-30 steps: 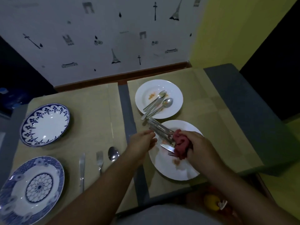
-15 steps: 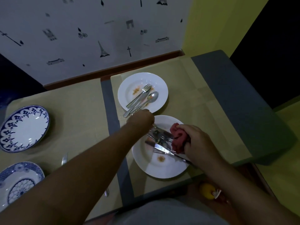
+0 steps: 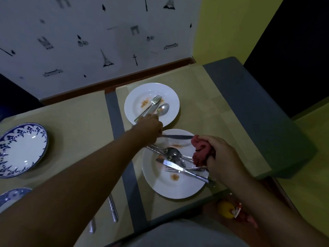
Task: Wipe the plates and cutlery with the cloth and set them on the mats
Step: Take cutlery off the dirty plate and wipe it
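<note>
A grey table (image 3: 267, 111) carries two tan woven mats (image 3: 74, 132), one toward its left side and one toward its right, with a grey strip bare between them. On the right mat, the far white round plate (image 3: 135, 106) holds a fork, a knife and a soiled steel spoon (image 3: 162, 109), and the near white round plate (image 3: 179, 188), close to the table's front edge, holds a crossed pile of steel cutlery, a table knife (image 3: 179, 167) lying over a fork and spoon, beside orange food smears. On the left mat a blue-patterned white plate (image 3: 21, 148) sits at the left edge, and a second one below it is cut off by the frame and by the forearm. The left hand (image 3: 151, 128) reaches over the gap between the white plates, fingers curled closed on the handle of a dark knife (image 3: 178, 136) that lies across the near plate's far rim. The right hand (image 3: 220, 155) is clenched around a crumpled red cloth (image 3: 201, 152) at the near plate's right rim. Two cutlery handles (image 3: 113, 209) show under the left forearm, their heads hidden. The dim light leaves no writing legible. A yellow object (image 3: 225, 209) below the table's front edge is hard to make out.
</note>
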A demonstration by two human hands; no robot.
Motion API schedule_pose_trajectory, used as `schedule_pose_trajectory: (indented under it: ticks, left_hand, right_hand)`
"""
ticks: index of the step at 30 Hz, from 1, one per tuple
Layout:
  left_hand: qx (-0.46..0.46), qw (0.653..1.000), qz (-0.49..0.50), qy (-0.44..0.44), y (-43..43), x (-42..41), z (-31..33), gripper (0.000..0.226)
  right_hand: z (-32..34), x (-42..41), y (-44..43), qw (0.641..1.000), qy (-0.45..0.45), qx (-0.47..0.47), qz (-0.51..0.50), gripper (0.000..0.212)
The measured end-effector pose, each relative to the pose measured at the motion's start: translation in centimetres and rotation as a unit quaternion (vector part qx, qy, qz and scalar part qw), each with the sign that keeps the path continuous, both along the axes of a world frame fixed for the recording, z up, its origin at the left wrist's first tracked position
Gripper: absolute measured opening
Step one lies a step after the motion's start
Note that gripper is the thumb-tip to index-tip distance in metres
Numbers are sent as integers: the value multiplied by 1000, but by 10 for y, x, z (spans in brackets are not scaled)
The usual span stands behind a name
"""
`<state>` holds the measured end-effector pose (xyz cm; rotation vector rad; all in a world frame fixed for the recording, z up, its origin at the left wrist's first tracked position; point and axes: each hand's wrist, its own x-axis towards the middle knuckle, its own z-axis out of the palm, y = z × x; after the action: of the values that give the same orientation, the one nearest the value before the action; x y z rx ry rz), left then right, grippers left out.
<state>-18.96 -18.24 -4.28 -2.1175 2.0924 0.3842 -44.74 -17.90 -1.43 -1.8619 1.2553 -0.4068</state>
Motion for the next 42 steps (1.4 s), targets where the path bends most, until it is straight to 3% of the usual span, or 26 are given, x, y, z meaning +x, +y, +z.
schedule_pose_trajectory:
  ticks: [3,5,10,15,19,22,24,28,30,34,37,42]
  left_hand:
    - [11,995,65,75,11,7,17,21]
    - [22,975,129,177,28,9,30,15]
    - [30,865,294,405,91,-6,38,9]
    - [59,772,393,496,138,-27,36,19]
    - [60,710,438,547,162,-31,40,23]
    - [47,677,465,568,179,-27,38,24]
    - [40,661,473,582,185,-25,37,24]
    - [45,652,462,600,190,-21,39,24]
    - [41,659,455,597,193,-20,38,24]
    - [21,675,459,578,201,-20,37,23]
    - [35,662,471,583,205,-18,35,21]
    - [64,635,489,595,204,-15,33,17]
  right_hand:
    - [6,3,2,1000,-14,-26,2,58]
    - [12,9,4,999,-16,-37,1,59]
    - [16,36,16,995,-24,-92,33,60]
    - [3,58,47,980,-14,-134,144,49]
    - [-26,63,69,934,32,-189,303,51]
    - [-28,64,58,947,23,-190,257,51]
    - [-21,65,56,961,-4,-185,204,50]
    - [-27,65,77,925,55,-234,295,64]
    - [-27,64,77,915,60,-245,314,61]
    - [-10,74,59,945,39,-206,250,36]
    - [0,77,45,962,71,-181,192,28]
    - [11,78,59,973,3,-174,154,41]
